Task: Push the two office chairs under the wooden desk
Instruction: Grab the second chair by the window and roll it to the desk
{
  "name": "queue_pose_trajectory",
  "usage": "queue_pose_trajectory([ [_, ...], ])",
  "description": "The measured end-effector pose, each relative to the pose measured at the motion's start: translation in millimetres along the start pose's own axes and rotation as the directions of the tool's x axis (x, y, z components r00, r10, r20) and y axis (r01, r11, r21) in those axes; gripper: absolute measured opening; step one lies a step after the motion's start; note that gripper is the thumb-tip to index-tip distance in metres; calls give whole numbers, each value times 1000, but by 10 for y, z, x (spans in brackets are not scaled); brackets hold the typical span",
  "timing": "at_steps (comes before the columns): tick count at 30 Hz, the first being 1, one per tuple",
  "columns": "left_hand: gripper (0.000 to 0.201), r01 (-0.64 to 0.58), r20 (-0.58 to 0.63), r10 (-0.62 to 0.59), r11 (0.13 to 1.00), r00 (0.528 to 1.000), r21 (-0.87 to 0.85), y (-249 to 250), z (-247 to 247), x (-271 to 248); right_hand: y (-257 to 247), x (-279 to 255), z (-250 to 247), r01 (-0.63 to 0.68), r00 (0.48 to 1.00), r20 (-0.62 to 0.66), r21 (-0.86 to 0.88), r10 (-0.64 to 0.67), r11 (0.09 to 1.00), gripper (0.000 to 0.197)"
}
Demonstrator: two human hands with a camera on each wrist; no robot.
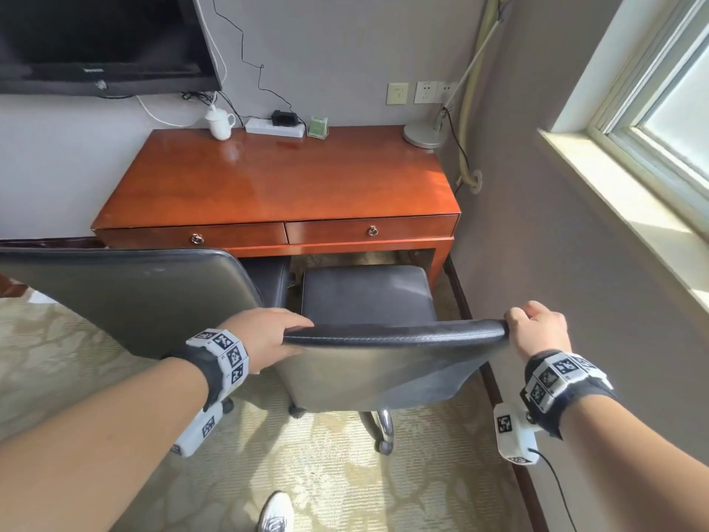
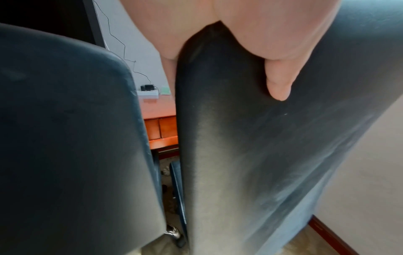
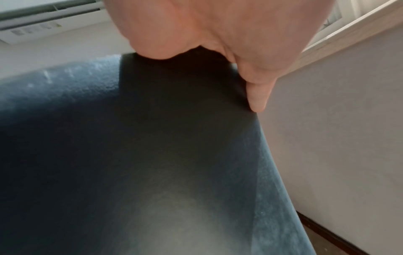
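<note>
A person looks down at two black office chairs in front of a reddish wooden counter [image 1: 276,178] set against the far wall. The right chair [image 1: 368,297] sits directly ahead of the person, between them and the counter. Its backrest top edge runs left to right across the view, and both hands hold that edge at its two ends. The left hand [image 1: 264,337] wraps the left corner, fingers over the front and thumb pressed to the rear, as the left wrist view confirms. The right hand [image 1: 537,332] curls over the right corner, thumb down the back side, so the hands are set well apart and clamped on the same backrest. The chair's seat points toward the counter opening, its front edge roughly at the counter's front edge below the right drawer [image 1: 371,231], so it is only just beginning to go under. The push therefore looks to run straight forward, away from the body, with both hands about equally near. The left chair [image 1: 126,293] stands just beside it, its backrest angled and close to the left hand, its seat front apparently also at the opening; the gap between the two chairs is narrow. A side wall [image 1: 537,243] lies close on the right, leaving little room to swing that way.
</note>
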State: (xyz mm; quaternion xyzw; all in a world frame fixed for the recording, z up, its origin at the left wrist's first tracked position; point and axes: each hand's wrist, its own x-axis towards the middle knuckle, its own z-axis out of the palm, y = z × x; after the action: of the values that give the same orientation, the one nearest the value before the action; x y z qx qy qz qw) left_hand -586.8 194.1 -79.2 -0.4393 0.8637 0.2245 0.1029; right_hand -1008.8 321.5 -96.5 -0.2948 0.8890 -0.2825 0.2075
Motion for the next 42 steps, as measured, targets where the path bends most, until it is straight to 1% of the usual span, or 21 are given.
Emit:
queue_pose_trajectory([
  [4, 16, -12, -8, 12, 999, 1000, 48, -223, -133, 195, -199, 28, 132, -6, 1000, -12, 34, 6, 999, 21],
  [8, 21, -2, -21, 4, 997, 1000, 78, -400, -197, 373, -365, 129, 256, -13, 1000, -19, 19, 13, 1000, 21],
  [11, 20, 27, -25, -25, 994, 999, 102, -522, -305, 498, -484, 223, 369, -14, 1000, -28, -22, 13, 1000, 29],
  [16, 26, 55, -12, -54, 988, 998, 145, -635, -493, 738, -680, 375, 470, -12, 998, -59, -48, 9, 999, 29],
  [19, 36, 71, -17, -69, 983, 997, 170, -650, -559, 836, -759, 454, 492, -7, 997, -73, -46, 4, 999, 29],
  [22, 41, 81, -45, -74, 978, 996, 192, -656, -618, 920, -819, 549, 514, -2, 997, -77, -58, -2, 998, 27],
  [25, 41, 106, -64, -94, 972, 993, 209, -686, -655, 1004, -854, 616, 549, 0, 997, -82, -81, -6, 997, 29],
  [28, 37, 117, -57, -108, 974, 993, 194, -741, -717, 1134, -886, 684, 589, -6, 996, -85, -90, -2, 996, 32],
  [32, 36, 85, -20, -83, 976, 996, 203, -769, -792, 1228, -959, 745, 597, -24, 996, -90, -75, 17, 997, 31],
  [36, 45, 65, -15, -63, 974, 998, 218, -692, -716, 1167, -992, 750, 556, -57, 992, -118, -34, 52, 998, 28],
  [39, 50, 50, -11, -49, 980, 999, 194, -570, -623, 1096, -1038, 725, 499, -84, 987, -136, -20, 81, 996, 25],
  [42, 48, 31, -1, -31, 989, 1000, 147, -428, -550, 1051, -1063, 753, 437, -86, 987, -137, -12, 84, 996, 36],
])
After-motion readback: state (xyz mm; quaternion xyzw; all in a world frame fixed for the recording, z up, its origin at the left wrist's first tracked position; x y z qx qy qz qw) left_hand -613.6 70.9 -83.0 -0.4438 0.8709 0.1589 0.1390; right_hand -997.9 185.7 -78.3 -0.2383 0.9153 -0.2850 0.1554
